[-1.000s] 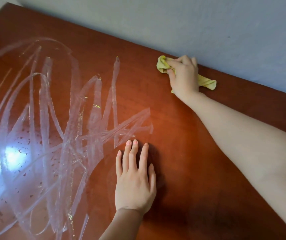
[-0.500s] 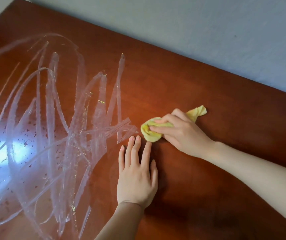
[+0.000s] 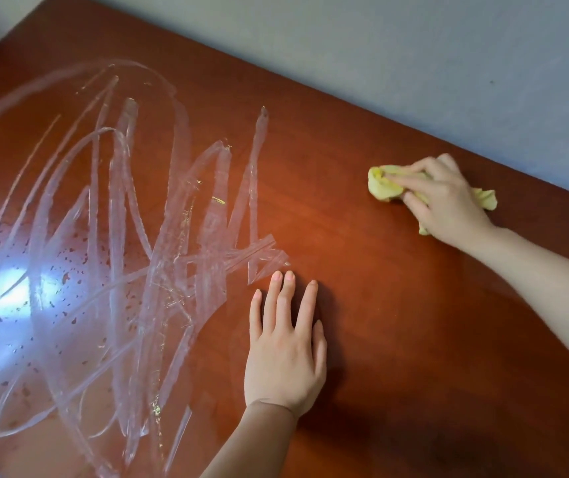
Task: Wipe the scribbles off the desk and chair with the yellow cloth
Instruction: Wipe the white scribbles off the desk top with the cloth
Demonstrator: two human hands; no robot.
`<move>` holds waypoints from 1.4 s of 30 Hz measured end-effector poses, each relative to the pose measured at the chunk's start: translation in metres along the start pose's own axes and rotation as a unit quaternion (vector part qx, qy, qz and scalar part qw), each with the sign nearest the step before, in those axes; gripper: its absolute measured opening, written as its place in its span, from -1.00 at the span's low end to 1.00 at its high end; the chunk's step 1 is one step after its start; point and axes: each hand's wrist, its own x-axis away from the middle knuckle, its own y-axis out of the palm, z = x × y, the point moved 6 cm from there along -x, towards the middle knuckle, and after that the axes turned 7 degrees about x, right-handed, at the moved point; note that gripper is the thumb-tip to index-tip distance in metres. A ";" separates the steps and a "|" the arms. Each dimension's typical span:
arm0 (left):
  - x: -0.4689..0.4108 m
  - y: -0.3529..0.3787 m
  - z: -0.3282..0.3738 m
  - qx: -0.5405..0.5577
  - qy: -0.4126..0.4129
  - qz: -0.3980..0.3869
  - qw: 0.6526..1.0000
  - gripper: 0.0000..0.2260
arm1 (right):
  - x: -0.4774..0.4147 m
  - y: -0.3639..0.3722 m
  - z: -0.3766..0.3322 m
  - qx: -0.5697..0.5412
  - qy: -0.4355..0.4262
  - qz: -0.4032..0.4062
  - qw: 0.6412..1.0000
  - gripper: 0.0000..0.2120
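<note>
With the right hand [image 3: 448, 205] bunched round the crumpled yellow cloth [image 3: 385, 188] on the bare red-brown wooden desk [image 3: 414, 322], sweep leftward past the flat, spread left hand [image 3: 285, 353] into the whitish, perhaps waxy scribbles [image 3: 131, 236] beyond its fingertips, pressing firmly in overlapping strokes.

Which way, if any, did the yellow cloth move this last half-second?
Yes. The yellow cloth, gripped by the right hand, slid right, away from the scribbles.

A plain grey-blue wall [image 3: 414, 56] meets the far edge of the glossy reddish-brown surface [image 3: 397, 339]. A bright light reflection [image 3: 7, 281] lies on the surface's left part.
</note>
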 end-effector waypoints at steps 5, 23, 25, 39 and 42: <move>0.000 0.001 0.000 -0.003 -0.003 -0.008 1.000 -0.57 | -0.053 0.013 0.001 0.023 0.162 0.054 0.985 -0.71; 0.000 -0.002 0.000 0.000 -0.009 -0.011 1.000 -0.56 | -0.064 0.055 -0.174 -0.064 -0.113 0.026 0.991 -0.69; 0.000 -0.003 0.000 -0.001 -0.008 -0.008 1.000 -0.57 | -0.044 0.053 -0.177 -0.078 -0.168 -0.004 0.983 -0.67; 0.001 -0.002 0.000 0.009 -0.006 -0.005 1.000 -0.57 | 0.017 0.014 -0.084 -0.085 -0.130 -0.069 0.985 -0.69; 0.000 -0.002 0.000 0.008 -0.006 -0.005 1.000 -0.57 | 0.010 0.011 -0.051 -0.064 -0.072 -0.046 0.994 -0.62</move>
